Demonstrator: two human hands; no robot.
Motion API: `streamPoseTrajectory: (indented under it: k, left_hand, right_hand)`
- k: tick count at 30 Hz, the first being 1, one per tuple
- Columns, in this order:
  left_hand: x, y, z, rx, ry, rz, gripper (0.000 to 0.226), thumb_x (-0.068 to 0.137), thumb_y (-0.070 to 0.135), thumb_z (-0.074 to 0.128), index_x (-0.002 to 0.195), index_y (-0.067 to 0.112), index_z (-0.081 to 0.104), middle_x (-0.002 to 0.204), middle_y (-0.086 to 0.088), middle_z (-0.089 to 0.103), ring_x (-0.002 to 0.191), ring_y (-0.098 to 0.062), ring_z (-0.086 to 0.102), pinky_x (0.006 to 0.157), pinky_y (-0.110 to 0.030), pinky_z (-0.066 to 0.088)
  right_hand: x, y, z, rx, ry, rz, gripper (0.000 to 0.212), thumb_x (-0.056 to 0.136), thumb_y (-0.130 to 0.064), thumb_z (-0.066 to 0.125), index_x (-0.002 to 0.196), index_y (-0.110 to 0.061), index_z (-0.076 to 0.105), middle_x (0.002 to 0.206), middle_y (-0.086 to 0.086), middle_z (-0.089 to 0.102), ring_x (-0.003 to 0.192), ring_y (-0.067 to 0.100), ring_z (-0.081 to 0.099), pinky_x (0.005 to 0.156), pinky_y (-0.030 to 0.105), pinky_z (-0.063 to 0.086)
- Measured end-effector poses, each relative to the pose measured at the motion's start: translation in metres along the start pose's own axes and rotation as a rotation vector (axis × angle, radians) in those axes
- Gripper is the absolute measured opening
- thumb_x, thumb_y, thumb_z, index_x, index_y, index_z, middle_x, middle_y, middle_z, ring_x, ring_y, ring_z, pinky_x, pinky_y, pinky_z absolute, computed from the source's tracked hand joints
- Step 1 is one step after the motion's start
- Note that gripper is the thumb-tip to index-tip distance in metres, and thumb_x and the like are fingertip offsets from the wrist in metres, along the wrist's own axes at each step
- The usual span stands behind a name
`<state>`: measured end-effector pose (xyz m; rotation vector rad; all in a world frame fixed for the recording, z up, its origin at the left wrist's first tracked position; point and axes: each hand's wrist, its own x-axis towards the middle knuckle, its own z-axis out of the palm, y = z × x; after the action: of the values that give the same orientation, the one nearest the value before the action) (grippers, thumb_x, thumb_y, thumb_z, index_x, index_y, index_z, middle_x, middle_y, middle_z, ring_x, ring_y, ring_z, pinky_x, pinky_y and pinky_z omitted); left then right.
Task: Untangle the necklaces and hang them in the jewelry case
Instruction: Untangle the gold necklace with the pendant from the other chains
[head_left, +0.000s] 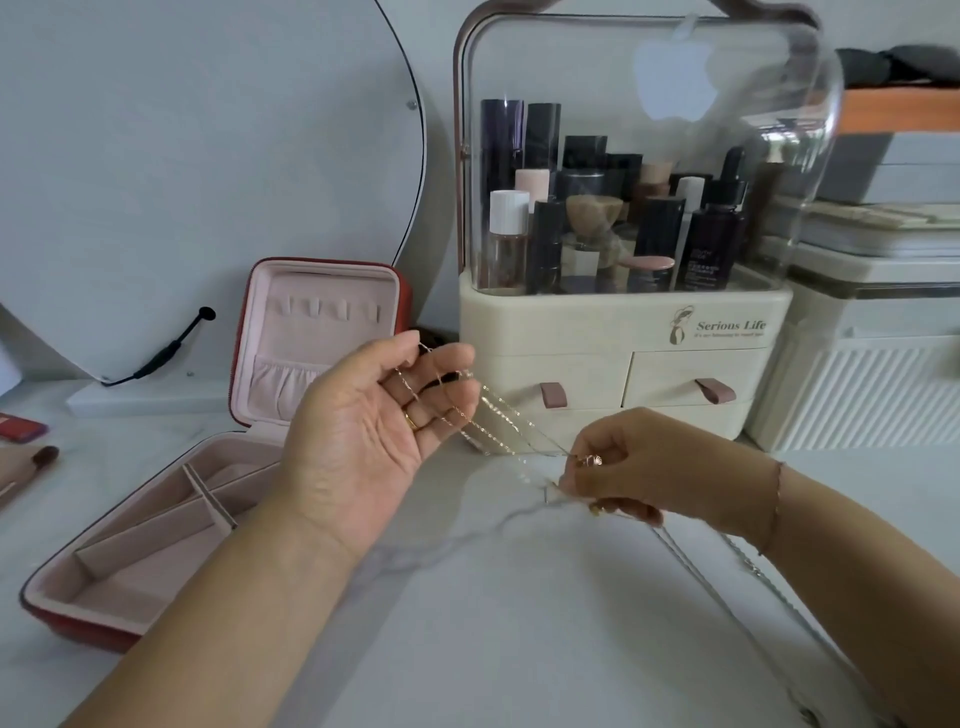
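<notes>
Thin gold and silver necklace chains (501, 421) stretch taut between my two hands above the white marble table (519, 623). My left hand (374, 421) is raised palm up, and the chains loop over its curled fingers. My right hand (618, 467) pinches the chains near a small round gold pendant (592, 460). A silver chain (727, 571) trails from my right hand down toward the lower right. The red jewelry case (249, 467) lies open at the left, with pink lining, hooks in its upright lid and no necklace inside.
A cream cosmetics organizer (623, 332) with a clear dome and two drawers stands right behind my hands. A round mirror (208, 156) leans at the back left. A white ribbed box (857, 389) sits at the right. A makeup brush (31, 467) lies at the left edge.
</notes>
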<state>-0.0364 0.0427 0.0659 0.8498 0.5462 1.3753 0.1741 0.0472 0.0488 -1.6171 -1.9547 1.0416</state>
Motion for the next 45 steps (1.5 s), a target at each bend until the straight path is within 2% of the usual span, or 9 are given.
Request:
streamPoseTrajectory:
  k: [5, 11, 16, 20, 24, 31, 33, 39, 45]
  left_hand:
    - [-0.001, 0.000, -0.002, 0.296, 0.095, 0.000, 0.006, 0.087, 0.016, 0.052, 0.081, 0.015, 0.052, 0.076, -0.006, 0.074, 0.048, -0.014, 0.062, 0.046, -0.018, 0.047]
    - [0.003, -0.011, -0.012, 0.742, 0.230, -0.041, 0.014, 0.085, 0.019, 0.062, 0.074, 0.011, 0.059, 0.049, -0.001, 0.056, 0.032, -0.012, 0.033, 0.033, -0.013, 0.021]
    - [0.004, -0.023, -0.016, 0.911, 0.203, -0.109, 0.018, 0.085, 0.018, 0.064, 0.086, 0.001, 0.060, 0.047, -0.001, 0.054, 0.033, -0.010, 0.027, 0.034, -0.015, 0.020]
    - [0.000, -0.031, -0.014, 0.998, 0.100, -0.183, 0.019, 0.079, 0.027, 0.072, 0.093, 0.018, 0.064, 0.059, 0.000, 0.058, 0.035, -0.008, 0.034, 0.038, -0.018, 0.026]
    - [-0.004, -0.035, -0.013, 1.101, 0.064, -0.168, 0.012, 0.072, 0.038, 0.077, 0.080, 0.029, 0.073, 0.065, 0.011, 0.053, 0.047, 0.002, 0.045, 0.050, -0.018, 0.033]
    - [-0.001, -0.041, -0.016, 1.095, -0.041, -0.131, 0.008, 0.071, 0.035, 0.080, 0.073, 0.037, 0.073, 0.108, 0.012, 0.061, 0.100, -0.001, 0.056, 0.089, -0.022, 0.043]
    - [-0.002, -0.041, -0.015, 1.071, -0.059, -0.127, 0.009, 0.071, 0.034, 0.079, 0.078, 0.036, 0.073, 0.114, 0.017, 0.060, 0.109, 0.004, 0.052, 0.084, -0.014, 0.038]
    - [-0.002, -0.039, -0.013, 1.009, -0.065, -0.123, 0.030, 0.059, 0.052, 0.078, 0.087, 0.045, 0.071, 0.108, 0.013, 0.066, 0.108, 0.003, 0.056, 0.090, -0.021, 0.040]
    - [-0.005, -0.035, 0.001, 0.694, -0.165, -0.099, 0.043, 0.063, 0.031, 0.072, 0.103, 0.015, 0.069, 0.096, 0.001, 0.075, 0.095, -0.007, 0.068, 0.077, -0.010, 0.047]
  right_hand:
    - [-0.001, 0.002, 0.000, -0.073, -0.073, 0.021, 0.005, 0.081, -0.011, 0.067, 0.076, -0.012, 0.066, 0.061, 0.002, 0.060, 0.048, 0.008, 0.052, 0.043, 0.019, 0.044]
    - [-0.001, 0.000, -0.004, -0.003, 0.011, 0.030, 0.011, 0.087, -0.013, 0.062, 0.078, -0.009, 0.065, 0.060, 0.001, 0.058, 0.046, 0.011, 0.050, 0.042, 0.021, 0.044]
    - [0.001, -0.004, -0.010, 0.181, 0.128, -0.019, 0.014, 0.089, -0.013, 0.059, 0.079, -0.006, 0.064, 0.059, 0.003, 0.058, 0.041, 0.009, 0.045, 0.043, 0.021, 0.038]
    - [-0.001, -0.008, -0.008, 0.448, 0.169, -0.125, 0.007, 0.089, -0.007, 0.059, 0.083, -0.006, 0.062, 0.065, 0.005, 0.055, 0.047, 0.012, 0.045, 0.046, 0.022, 0.037]
    - [-0.003, -0.011, -0.008, 0.641, 0.111, -0.197, 0.006, 0.089, -0.008, 0.058, 0.083, -0.008, 0.061, 0.069, 0.003, 0.054, 0.052, 0.011, 0.045, 0.048, 0.021, 0.037]
    - [-0.007, -0.014, -0.007, 0.661, 0.027, -0.257, 0.014, 0.076, -0.023, 0.065, 0.079, -0.010, 0.061, 0.068, 0.003, 0.052, 0.055, 0.011, 0.045, 0.049, 0.020, 0.041]
    - [-0.007, -0.014, -0.006, 0.651, 0.014, -0.267, 0.015, 0.077, -0.025, 0.066, 0.075, -0.011, 0.063, 0.067, 0.003, 0.052, 0.055, 0.012, 0.046, 0.051, 0.022, 0.043]
    - [-0.007, -0.013, -0.004, 0.589, 0.016, -0.292, 0.015, 0.075, -0.027, 0.067, 0.075, -0.012, 0.069, 0.066, 0.003, 0.053, 0.057, 0.013, 0.047, 0.053, 0.024, 0.045]
    - [-0.004, -0.013, -0.002, 0.497, 0.047, -0.301, 0.016, 0.088, -0.014, 0.062, 0.075, -0.011, 0.069, 0.064, 0.002, 0.056, 0.058, 0.012, 0.052, 0.056, 0.024, 0.049]
